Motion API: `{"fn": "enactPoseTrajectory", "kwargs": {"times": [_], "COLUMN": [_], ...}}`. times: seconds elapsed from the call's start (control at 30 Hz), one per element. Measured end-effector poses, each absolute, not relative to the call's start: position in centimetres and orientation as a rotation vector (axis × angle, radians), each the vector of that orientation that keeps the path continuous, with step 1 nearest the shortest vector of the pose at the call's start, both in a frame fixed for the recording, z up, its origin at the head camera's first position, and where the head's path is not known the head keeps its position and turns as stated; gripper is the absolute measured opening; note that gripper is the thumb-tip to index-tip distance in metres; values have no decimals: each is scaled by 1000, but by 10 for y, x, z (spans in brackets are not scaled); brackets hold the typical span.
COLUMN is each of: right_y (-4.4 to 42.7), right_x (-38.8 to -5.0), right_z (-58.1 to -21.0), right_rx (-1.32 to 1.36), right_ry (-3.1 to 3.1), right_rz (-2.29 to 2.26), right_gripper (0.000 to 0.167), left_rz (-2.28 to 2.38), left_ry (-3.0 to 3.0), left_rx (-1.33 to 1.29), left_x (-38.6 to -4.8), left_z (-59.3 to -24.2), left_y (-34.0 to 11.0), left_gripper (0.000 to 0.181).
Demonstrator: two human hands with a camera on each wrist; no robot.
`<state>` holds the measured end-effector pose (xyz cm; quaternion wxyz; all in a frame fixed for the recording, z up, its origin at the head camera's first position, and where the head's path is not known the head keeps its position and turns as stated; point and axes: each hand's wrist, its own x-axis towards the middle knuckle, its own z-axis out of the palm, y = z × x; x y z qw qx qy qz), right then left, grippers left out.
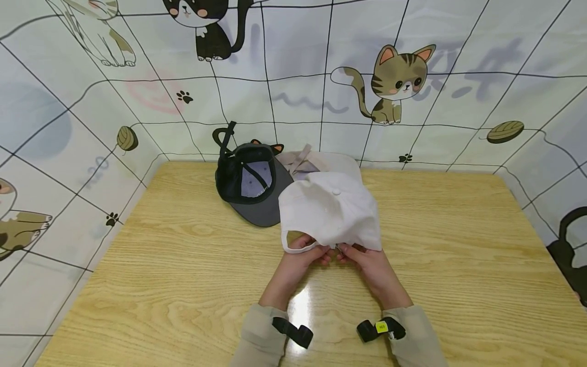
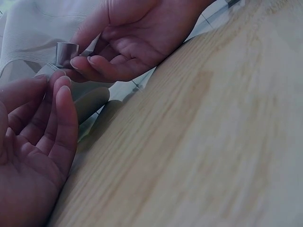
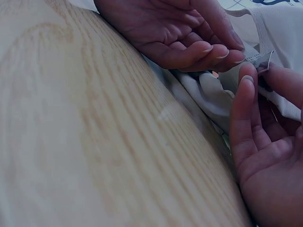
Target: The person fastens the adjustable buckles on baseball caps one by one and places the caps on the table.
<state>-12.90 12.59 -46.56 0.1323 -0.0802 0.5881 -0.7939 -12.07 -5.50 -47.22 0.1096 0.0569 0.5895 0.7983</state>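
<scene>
A white baseball cap [image 1: 330,209] is at the middle of the table in the head view, its back opening towards the person. My left hand [image 1: 306,251] pinches the end of the cap's adjusting strap [image 2: 46,71] between thumb and fingers. Close beside it, my right hand [image 1: 367,259] pinches a small metal buckle [image 2: 66,53] at the strap, also seen in the right wrist view. The strap end meets the buckle, but whether it runs through cannot be told. The cap hides some fingertips in the head view.
Behind and to the left lies a dark grey cap [image 1: 263,216], its inside facing up and its strap sticking up. A beige cap [image 1: 346,162] lies behind the white one. The wooden table [image 1: 183,285] ends at a cat-printed cloth [image 1: 293,102] at the back and sides.
</scene>
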Motion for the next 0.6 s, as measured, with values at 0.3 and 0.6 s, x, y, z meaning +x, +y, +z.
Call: {"fn": "enactPoseTrajectory", "kwargs": {"times": [0.3,0.6], "right_y": [126,127], "right_x": [-128,-130], "right_z": [-465,-467], "right_rx": [-233,-265], "right_ry": [1710,1703], "right_rz": [-2298,-2298], "right_gripper": [25,27], "left_rz": [2357,2351], "left_ry": [1728,1716], "left_rx": [162,168], "left_x": [-121,-120], "left_z": [-473,-473], "left_y": [-54,-55], "left_gripper": [26,27]}}
